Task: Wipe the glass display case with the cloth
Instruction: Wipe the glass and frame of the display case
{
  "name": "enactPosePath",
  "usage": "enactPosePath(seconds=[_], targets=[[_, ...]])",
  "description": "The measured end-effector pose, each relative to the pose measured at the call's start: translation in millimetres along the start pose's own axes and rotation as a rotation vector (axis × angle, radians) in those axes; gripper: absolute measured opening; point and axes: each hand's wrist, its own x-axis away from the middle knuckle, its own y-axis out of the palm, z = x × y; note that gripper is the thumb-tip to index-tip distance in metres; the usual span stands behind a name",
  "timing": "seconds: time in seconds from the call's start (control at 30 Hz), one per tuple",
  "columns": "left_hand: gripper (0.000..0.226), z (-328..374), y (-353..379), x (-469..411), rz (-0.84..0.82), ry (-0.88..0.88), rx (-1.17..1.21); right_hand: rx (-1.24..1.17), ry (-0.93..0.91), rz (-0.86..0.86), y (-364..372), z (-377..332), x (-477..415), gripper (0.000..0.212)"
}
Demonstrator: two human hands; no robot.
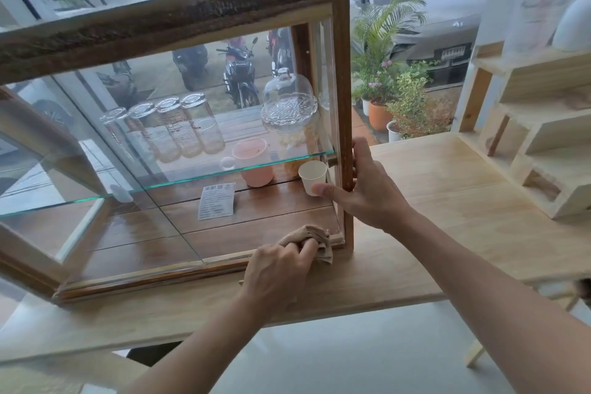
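Note:
A wood-framed glass display case stands on a pale wooden counter. My left hand grips a crumpled beige cloth and presses it into the case's lower right front corner, against the bottom rail. My right hand clasps the case's right front post, thumb across the front and fingers behind it. Inside, a glass shelf carries several upturned glasses and a domed glass dish.
A pink mug, a white paper cup and a printed card sit inside the case. Pale wooden cubby shelves stand on the counter at the right. Potted plants, motorbikes and cars show through the window behind.

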Motion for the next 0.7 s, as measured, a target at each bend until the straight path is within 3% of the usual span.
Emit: enactPosePath(seconds=[0.1, 0.23, 0.4, 0.5, 0.57, 0.7], targets=[[0.014, 15.8, -1.3, -11.9, -0.053, -0.013, 0.029, 0.012, -0.007, 0.010, 1.1, 0.5, 0.5, 0.059], [0.012, 9.9, -8.7, -14.9, 0.036, -0.051, 0.002, 0.009, -0.022, 0.010, 1.1, -1.7, 0.3, 0.058], [0.019, 12.0, -5.0, -3.2, -0.061, -0.075, -0.006, 0.014, -0.014, 0.015, 1.3, -0.2, 0.8, 0.059], [0.013, 14.6, -5.8, -18.0, 0.092, -0.040, 0.001, 0.016, -0.022, 0.007, 0.7, -1.1, 0.5, 0.059], [0.014, -2.5, -15.1, -12.8, 0.181, -0.111, 0.020, 0.024, -0.034, -0.003, 0.6, -1.5, 0.0, 0.059], [0.028, -8.2, -8.2, 7.9, 0.153, -0.249, 0.017, 0.024, -0.022, 0.000, 1.1, -0.9, 0.4, 0.059]])
